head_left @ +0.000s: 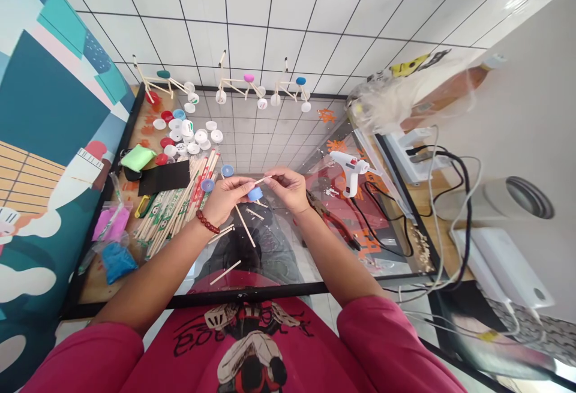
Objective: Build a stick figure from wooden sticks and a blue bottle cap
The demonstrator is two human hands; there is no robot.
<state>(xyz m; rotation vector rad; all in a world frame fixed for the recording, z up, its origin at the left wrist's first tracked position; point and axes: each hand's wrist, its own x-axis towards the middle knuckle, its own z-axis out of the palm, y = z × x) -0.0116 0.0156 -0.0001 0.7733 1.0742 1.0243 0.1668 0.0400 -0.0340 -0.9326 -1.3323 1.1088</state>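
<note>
My left hand (226,199), with a beaded bracelet at its wrist, is closed with its fingertips at a blue bottle cap (255,194). A short thin wooden stick (260,182) spans the gap between both hands at the cap's upper edge. My right hand (289,189) pinches the other end of that stick. Whether stick and cap are joined cannot be seen. Just left of my left hand are a blue cap (207,185) and another blue cap (227,170). Beneath the hands, a long bare stick (245,225) and a loose stick (225,273) lie on the glass tabletop.
A white glue gun (350,171) and red-handled pliers (337,225) lie at right. At left are wrapped chopsticks (166,216), white bottle caps (193,148), a black sheet (164,177) and a blue clay bag (117,262). Stick-and-cap tricycles (240,84) stand along the back.
</note>
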